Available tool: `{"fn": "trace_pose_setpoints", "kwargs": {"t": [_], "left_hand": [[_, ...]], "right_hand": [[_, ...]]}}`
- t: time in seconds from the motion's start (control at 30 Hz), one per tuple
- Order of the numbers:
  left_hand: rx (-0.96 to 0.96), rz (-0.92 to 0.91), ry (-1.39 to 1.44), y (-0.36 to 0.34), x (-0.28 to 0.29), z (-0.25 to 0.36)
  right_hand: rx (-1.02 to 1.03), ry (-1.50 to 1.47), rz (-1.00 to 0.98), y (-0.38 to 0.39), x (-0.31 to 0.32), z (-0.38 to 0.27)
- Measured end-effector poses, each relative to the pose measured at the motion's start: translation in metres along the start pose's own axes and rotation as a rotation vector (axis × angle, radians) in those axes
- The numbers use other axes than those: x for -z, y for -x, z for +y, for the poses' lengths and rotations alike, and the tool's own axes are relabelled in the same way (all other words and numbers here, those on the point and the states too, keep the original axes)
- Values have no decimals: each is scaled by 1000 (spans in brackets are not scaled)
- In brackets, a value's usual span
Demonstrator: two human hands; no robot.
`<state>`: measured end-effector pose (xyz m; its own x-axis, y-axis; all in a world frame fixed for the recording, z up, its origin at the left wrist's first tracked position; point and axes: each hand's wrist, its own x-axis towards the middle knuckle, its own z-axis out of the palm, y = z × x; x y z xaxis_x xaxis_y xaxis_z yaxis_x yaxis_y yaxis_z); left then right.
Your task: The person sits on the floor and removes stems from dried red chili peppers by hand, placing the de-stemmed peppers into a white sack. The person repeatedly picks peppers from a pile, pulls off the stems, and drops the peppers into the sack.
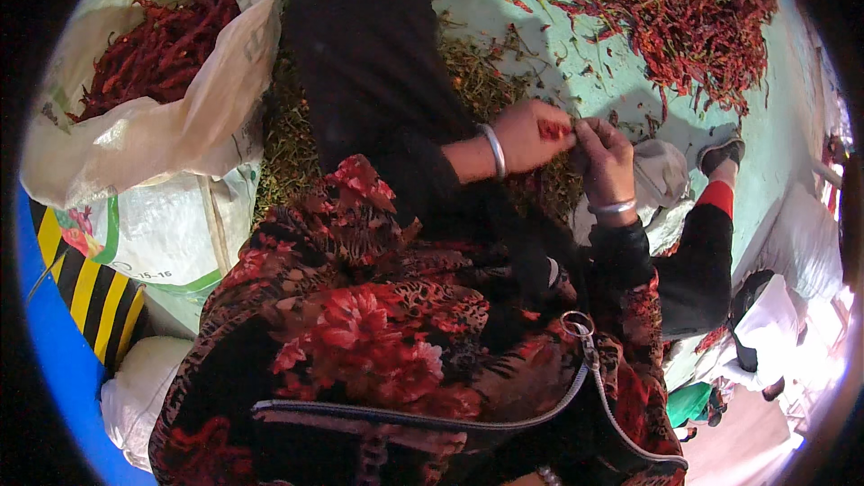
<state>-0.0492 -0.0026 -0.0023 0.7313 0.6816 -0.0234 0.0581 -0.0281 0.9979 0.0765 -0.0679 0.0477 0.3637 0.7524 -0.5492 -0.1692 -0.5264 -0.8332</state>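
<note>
My left hand, with a silver bangle at the wrist, is closed on a dried red chilli. My right hand, also bangled, pinches at the chilli's right end, its fingertips touching those of the left; what exactly lies between them is too small to make out. Beneath and around both hands is a litter of dry stalks and bits, with a few red pieces among it. A pale cloth bundle lies just right of my right hand.
An open white sack of red chillies stands at left beside a yellow-black striped surface. A chilli heap lies on the pale green floor. A leg with a shoe is at right; more sacks and white bundles lie beyond.
</note>
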Motion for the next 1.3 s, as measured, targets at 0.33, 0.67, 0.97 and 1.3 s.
{"fn": "trace_pose_setpoints", "kwargs": {"t": [0.33,0.67,0.97,1.3], "left_hand": [[-308,-394,254,19,-12,22],[156,22,1043,-10,40,33],[-281,321,478,17,139,184],[545,278,-1602,110,351,192]], "right_hand": [[171,455,69,-59,29,17],[728,828,-297,-164,-15,84],[894,1103,-285,-60,6,30],[741,1203,-509,-92,27,-7]]}}
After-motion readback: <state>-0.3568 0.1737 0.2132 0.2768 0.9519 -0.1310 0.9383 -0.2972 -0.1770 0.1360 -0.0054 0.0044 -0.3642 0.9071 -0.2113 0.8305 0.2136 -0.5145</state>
